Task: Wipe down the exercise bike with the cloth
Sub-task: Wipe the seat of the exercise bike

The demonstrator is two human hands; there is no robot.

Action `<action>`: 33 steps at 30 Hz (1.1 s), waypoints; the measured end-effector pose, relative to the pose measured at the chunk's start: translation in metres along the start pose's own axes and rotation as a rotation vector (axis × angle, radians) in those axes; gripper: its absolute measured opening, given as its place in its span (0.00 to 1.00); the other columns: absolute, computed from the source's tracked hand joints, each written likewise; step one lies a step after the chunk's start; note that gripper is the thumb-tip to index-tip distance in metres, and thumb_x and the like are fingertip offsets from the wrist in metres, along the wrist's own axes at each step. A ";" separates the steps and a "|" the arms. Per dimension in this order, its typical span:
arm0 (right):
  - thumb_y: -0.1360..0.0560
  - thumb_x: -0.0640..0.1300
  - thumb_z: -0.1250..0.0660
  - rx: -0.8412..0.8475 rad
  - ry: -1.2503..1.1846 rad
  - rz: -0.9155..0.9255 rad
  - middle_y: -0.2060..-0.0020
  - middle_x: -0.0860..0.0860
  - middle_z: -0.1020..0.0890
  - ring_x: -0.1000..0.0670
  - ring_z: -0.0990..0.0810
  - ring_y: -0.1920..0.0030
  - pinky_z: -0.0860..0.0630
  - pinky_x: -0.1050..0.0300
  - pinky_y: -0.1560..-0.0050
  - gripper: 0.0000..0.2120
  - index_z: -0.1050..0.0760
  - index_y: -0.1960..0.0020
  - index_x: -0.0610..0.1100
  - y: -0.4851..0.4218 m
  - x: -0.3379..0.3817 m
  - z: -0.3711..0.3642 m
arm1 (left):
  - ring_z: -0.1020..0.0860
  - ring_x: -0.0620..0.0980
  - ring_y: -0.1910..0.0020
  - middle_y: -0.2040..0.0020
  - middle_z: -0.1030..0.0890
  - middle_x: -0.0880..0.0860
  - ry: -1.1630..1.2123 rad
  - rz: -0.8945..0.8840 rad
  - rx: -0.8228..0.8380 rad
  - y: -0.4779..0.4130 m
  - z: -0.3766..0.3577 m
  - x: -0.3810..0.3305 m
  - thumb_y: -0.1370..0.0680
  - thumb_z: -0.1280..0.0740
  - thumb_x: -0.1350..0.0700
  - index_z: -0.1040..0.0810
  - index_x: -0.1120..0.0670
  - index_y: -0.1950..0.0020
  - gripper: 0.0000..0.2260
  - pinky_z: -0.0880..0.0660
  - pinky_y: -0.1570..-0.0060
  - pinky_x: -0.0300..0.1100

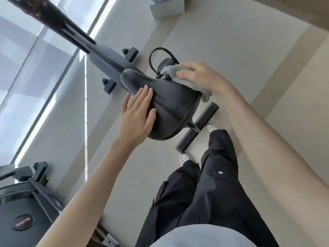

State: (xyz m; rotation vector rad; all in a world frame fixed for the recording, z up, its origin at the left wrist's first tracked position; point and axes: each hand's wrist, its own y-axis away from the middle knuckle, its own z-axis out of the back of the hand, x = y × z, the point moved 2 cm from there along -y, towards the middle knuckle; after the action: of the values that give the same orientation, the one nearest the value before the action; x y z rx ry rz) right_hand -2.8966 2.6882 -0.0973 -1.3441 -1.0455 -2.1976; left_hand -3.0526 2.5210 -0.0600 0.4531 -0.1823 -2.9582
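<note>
The exercise bike's black padded saddle (170, 102) fills the middle of the head view, with the dark frame bar (74, 36) running up to the top left. My left hand (138, 113) rests flat on the saddle's left side, fingers straight. My right hand (201, 77) presses a grey cloth (179, 77) onto the saddle's right edge, fingers extended over the cloth. Part of the cloth hangs down under my right wrist. A pedal with a strap (165, 63) shows just beyond the cloth.
The bike's rear floor bar (197, 125) lies by my white shoes (185, 158) and black trousers. Another black machine (21, 207) stands at the bottom left. A window wall runs along the left, and a white box (167, 8) sits on the floor at the top.
</note>
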 end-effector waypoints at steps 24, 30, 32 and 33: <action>0.20 0.42 0.44 -0.731 -0.080 0.126 0.27 0.34 0.59 0.38 0.61 0.25 0.51 0.39 0.26 0.27 0.50 0.25 0.36 0.101 -0.006 -0.160 | 0.41 0.50 0.26 0.25 0.37 0.55 0.000 -0.126 -0.013 -0.003 0.002 0.014 0.21 0.55 0.48 0.36 0.56 0.26 0.26 0.52 0.26 0.51; 0.20 0.43 0.44 -0.741 -0.080 0.137 0.26 0.36 0.53 0.42 0.56 0.25 0.51 0.45 0.25 0.24 0.45 0.26 0.39 0.082 -0.010 -0.117 | 0.41 0.49 0.26 0.26 0.37 0.54 0.013 -0.107 -0.003 -0.002 0.001 0.014 0.20 0.54 0.49 0.36 0.55 0.26 0.25 0.52 0.26 0.52; 0.20 0.42 0.44 -0.706 -0.099 0.139 0.26 0.37 0.48 0.42 0.52 0.25 0.51 0.49 0.25 0.22 0.41 0.27 0.40 0.075 -0.010 -0.098 | 0.41 0.49 0.26 0.26 0.37 0.54 0.028 -0.094 -0.006 -0.001 0.002 0.012 0.20 0.54 0.49 0.36 0.55 0.26 0.25 0.51 0.27 0.53; 0.20 0.43 0.44 -0.672 -0.114 0.127 0.26 0.39 0.46 0.44 0.51 0.25 0.50 0.53 0.26 0.21 0.39 0.27 0.41 0.070 -0.011 -0.087 | 0.41 0.49 0.26 0.26 0.37 0.54 0.034 -0.090 -0.008 0.000 0.001 0.011 0.20 0.54 0.50 0.36 0.55 0.26 0.25 0.50 0.27 0.53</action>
State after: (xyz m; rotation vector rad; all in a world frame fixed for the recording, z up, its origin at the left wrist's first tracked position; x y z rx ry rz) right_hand -2.8995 2.5762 -0.1022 -1.7553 -0.2217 -2.4977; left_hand -3.0636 2.5197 -0.0619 0.5240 -0.1497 -3.0357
